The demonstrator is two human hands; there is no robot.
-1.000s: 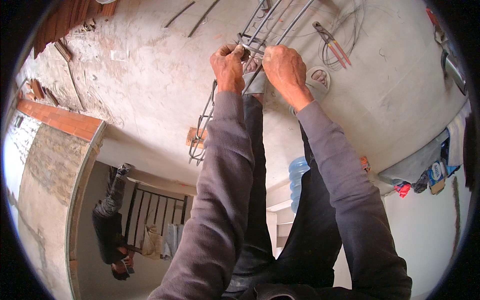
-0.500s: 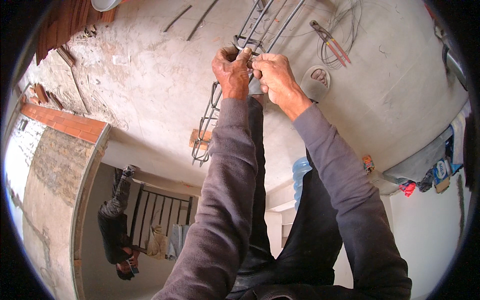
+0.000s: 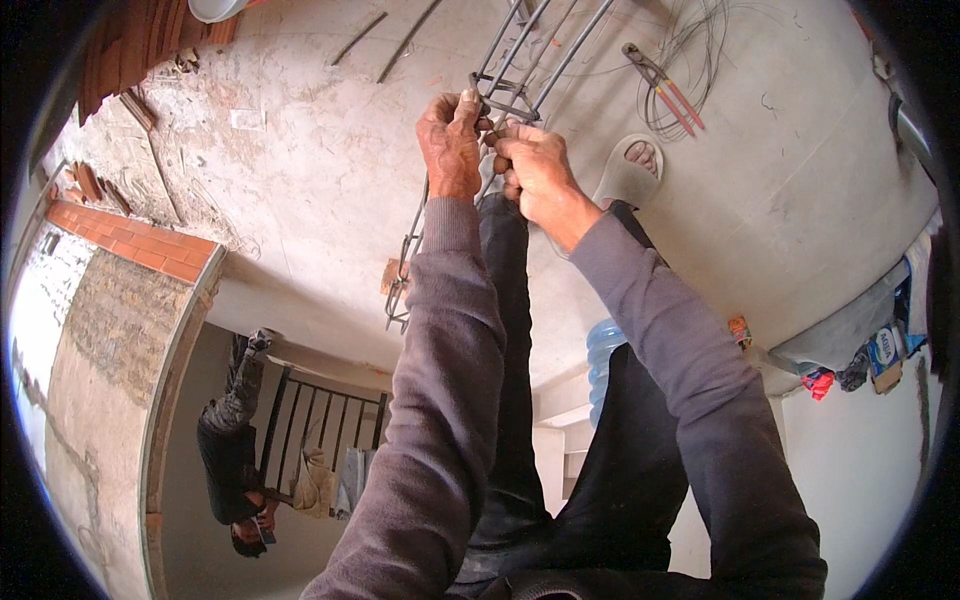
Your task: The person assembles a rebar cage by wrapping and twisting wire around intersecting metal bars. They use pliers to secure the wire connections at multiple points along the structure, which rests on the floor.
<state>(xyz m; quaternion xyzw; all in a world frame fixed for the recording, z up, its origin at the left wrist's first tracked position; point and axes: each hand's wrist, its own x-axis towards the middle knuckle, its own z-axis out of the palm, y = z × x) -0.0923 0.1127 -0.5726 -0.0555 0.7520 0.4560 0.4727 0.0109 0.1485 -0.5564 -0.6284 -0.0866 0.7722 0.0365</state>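
Note:
A long cage of steel reinforcing bars [image 3: 515, 45] with bent stirrups runs from the top of the view down between my legs. My left hand [image 3: 452, 148] is closed at the cage, its thumb against the corner of a stirrup [image 3: 503, 104]. Close beside it, my right hand [image 3: 545, 178] pinches its thumb and fingers together just below that stirrup. Whatever lies between the right fingertips is too small to make out. Behind my left forearm the lower part of the cage is partly hidden.
Pincers with red-orange handles [image 3: 663, 90] lie by a loose coil of thin wire [image 3: 700, 65]. Two short bars [image 3: 408, 42] rest on the concrete floor. My sandalled foot [image 3: 632, 170] and a blue water bottle [image 3: 603, 365] are nearby. A person [image 3: 228, 440] stands at lower left beside a railing.
My right hand has moved slightly down and left, uncovering more of the stirrup. The left hand has shifted a little left. My right foot's leg and the cage look slightly displaced.

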